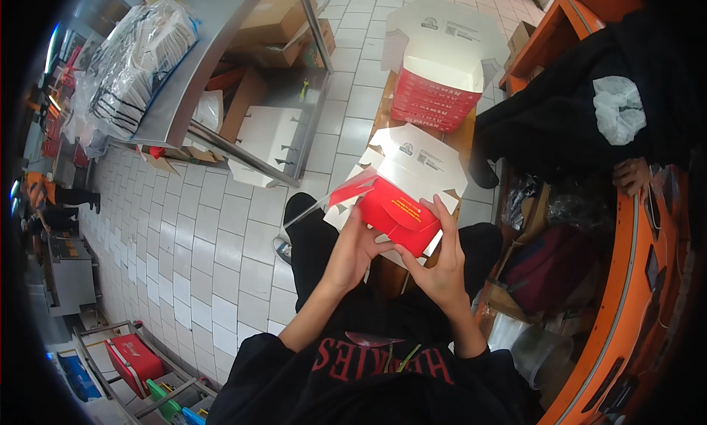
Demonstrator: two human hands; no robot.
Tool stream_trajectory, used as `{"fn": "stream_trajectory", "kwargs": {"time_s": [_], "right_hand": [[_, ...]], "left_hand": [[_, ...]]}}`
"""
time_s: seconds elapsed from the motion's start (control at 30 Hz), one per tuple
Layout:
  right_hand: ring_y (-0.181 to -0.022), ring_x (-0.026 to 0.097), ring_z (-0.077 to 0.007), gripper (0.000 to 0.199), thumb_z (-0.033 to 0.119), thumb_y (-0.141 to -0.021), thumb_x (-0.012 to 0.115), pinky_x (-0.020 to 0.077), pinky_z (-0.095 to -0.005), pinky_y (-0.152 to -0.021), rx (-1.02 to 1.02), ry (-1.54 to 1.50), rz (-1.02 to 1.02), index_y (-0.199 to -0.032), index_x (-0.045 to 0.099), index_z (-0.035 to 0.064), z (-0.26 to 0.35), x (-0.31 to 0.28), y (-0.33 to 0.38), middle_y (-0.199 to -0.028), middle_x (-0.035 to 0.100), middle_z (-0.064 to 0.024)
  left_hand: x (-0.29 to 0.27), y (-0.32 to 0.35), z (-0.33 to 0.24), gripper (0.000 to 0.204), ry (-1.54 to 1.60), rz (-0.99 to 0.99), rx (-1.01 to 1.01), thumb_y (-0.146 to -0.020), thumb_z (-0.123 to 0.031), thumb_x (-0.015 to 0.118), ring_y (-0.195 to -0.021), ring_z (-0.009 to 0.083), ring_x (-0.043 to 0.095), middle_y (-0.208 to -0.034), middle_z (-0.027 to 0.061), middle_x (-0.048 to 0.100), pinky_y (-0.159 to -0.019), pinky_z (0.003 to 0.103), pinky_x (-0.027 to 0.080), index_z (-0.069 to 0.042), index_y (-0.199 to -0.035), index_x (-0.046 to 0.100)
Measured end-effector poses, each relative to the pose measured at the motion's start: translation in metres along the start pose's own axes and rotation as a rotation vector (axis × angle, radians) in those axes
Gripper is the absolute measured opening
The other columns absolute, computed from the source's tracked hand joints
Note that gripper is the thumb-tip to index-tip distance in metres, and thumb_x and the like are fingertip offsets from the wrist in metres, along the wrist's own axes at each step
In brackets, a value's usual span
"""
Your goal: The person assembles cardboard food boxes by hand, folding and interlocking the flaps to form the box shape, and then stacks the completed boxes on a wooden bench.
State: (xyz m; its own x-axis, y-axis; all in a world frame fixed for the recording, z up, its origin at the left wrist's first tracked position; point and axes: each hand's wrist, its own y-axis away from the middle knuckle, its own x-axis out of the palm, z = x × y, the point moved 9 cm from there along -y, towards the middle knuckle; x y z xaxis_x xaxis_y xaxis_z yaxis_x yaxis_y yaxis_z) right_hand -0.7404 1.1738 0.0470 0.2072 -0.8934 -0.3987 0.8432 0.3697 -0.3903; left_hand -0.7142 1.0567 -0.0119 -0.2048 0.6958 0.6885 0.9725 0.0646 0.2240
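Note:
Between my two hands is a red cardboard box, partly folded, with one side flap standing out at its left. My left hand grips its near left corner, thumb along the front. At the right end, my right hand has its fingers over the far edge and its thumb at the near side. Beneath the box lie white flat carton sheets on a wooden bench. Farther along the bench stands a stack of red open boxes, the top one showing a white inside and a raised lid.
A steel table at the left bears plastic-wrapped packs; cartons sit on its lower shelf. To the right are an orange counter, a dark red bag and another person's hand. A red case stands lower left.

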Motion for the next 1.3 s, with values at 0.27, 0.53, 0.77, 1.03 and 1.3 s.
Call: {"fn": "stream_trajectory", "kwargs": {"time_s": [0.27, 0.53, 0.77, 1.03, 1.3], "right_hand": [[-0.109, 0.045, -0.0339, 0.069, -0.001, -0.061, 0.071, 0.0345, -0.0371, -0.093, -0.094, 0.159, 0.053, -0.122, 0.039, -0.0022, 0.007, 0.021, 0.005, -0.116, 0.046, -0.0195], [-0.110, 0.042, -0.0356, 0.068, -0.008, -0.064, 0.063, 0.0351, -0.0400, -0.091, -0.166, 0.216, 0.146, -0.126, 0.036, -0.0013, 0.017, 0.036, 0.004, -0.119, 0.043, -0.0203], [-0.085, 0.056, -0.0328, 0.037, 0.008, -0.073, 0.067, 0.0458, -0.0383, -0.073, -0.388, 0.296, 0.025, -0.107, 0.055, -0.0006, 0.059, 0.020, -0.014, -0.095, 0.057, -0.0195], [-0.099, 0.051, -0.0345, 0.053, 0.006, -0.068, 0.070, 0.0424, -0.0403, -0.084, -0.356, 0.297, 0.090, -0.116, 0.050, 0.0001, 0.053, 0.032, -0.004, -0.109, 0.052, -0.0191], [-0.099, 0.051, -0.0340, 0.052, 0.008, -0.069, 0.070, 0.0409, -0.0399, -0.085, -0.352, 0.350, 0.058, -0.116, 0.050, -0.0006, 0.062, 0.037, -0.003, -0.111, 0.053, -0.0179]], "left_hand": [[-0.038, 0.006, -0.027, 0.058, 0.476, 0.023, -0.131, -0.082, -0.053, 0.045, -0.115, 0.0253, 0.041, -0.125, 0.0067, 0.045, -0.097, 0.048, 0.029, -0.007, -0.119, 0.046], [-0.076, 0.026, -0.023, 0.053, -0.832, -0.309, -0.091, -0.078, -0.042, 0.061, -0.098, 0.0090, 0.048, -0.108, 0.0015, 0.054, -0.076, 0.020, 0.038, -0.006, -0.116, 0.053], [-0.072, 0.031, -0.055, 0.051, -1.055, -0.438, 0.466, -0.076, -0.044, 0.061, -0.090, 0.0219, 0.055, -0.102, 0.0132, 0.058, -0.079, 0.031, 0.043, -0.004, -0.108, 0.057], [-0.069, 0.021, -0.014, 0.054, -0.509, -0.254, 0.026, -0.080, -0.042, 0.059, -0.094, 0.0126, 0.054, -0.107, 0.0069, 0.056, -0.082, 0.024, 0.042, -0.004, -0.118, 0.049], [-0.059, 0.012, 0.007, 0.059, -0.186, -0.201, -0.012, -0.081, -0.040, 0.058, -0.103, 0.0148, 0.051, -0.115, 0.0102, 0.050, -0.090, 0.026, 0.040, -0.001, -0.122, 0.042]]}}
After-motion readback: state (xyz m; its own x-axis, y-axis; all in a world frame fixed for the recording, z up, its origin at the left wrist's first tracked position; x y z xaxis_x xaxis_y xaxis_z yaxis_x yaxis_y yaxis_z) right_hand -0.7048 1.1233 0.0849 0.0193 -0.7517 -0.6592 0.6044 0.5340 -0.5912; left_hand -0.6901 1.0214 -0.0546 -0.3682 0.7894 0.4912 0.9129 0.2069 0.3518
